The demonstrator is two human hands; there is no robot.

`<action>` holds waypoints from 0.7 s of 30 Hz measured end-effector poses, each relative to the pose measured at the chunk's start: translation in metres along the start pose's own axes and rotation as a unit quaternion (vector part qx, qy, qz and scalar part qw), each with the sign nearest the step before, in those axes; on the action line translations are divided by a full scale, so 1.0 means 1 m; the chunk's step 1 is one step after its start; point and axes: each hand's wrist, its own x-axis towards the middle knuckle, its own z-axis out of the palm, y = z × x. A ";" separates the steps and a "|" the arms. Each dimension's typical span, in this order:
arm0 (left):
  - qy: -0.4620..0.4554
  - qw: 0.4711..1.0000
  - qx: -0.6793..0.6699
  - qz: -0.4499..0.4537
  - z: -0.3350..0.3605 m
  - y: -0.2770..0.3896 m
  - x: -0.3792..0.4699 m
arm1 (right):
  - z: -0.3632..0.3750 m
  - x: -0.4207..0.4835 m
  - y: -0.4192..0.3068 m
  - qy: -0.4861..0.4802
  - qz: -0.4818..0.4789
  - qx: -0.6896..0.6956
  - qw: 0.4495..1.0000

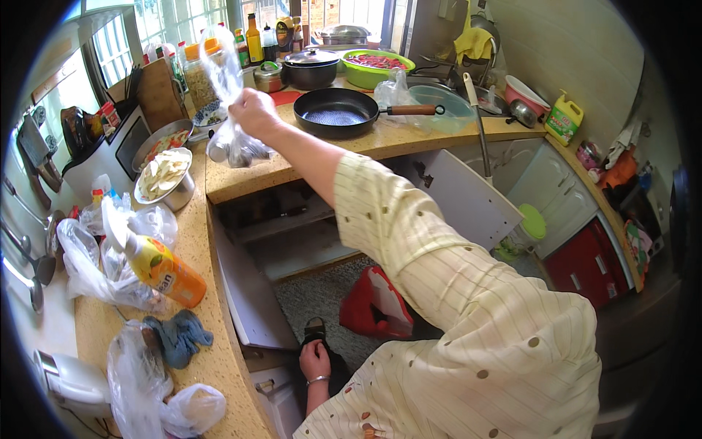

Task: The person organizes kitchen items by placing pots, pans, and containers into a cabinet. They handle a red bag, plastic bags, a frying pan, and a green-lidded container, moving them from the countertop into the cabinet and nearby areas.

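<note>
My right hand (255, 114), at the end of my outstretched arm, grips a clear plastic bag (222, 60) by its gathered neck. The bag's lower part hangs below the fist, over the corner of the speckled counter (241, 181), with dark and greyish contents that are hard to make out. A black frying pan (337, 112) with a wooden handle lies to the right of that hand. My left hand (315, 359), with a bracelet at the wrist, is low by my dark trouser leg. Its fingers are partly hidden, and I see nothing in them.
Cabinet doors stand open below the counter, one on the left (247, 285) and one on the right (466, 197). A red bag (378, 307) lies on the floor mat. On the left counter are a pot of pale slices (164, 175) and an orange detergent bottle (170, 271).
</note>
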 end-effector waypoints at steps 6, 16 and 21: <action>0.004 0.998 0.040 0.045 -0.003 -0.001 -0.007 | -0.124 -0.078 -0.080 -0.182 0.005 0.116 0.976; -0.084 0.986 -0.129 -0.061 -0.003 0.017 -0.031 | -0.257 -0.390 -0.031 -0.366 0.044 0.002 0.930; -0.211 0.970 -0.045 0.115 0.005 0.073 -0.082 | -0.283 -0.508 -0.018 -0.406 0.118 0.010 0.906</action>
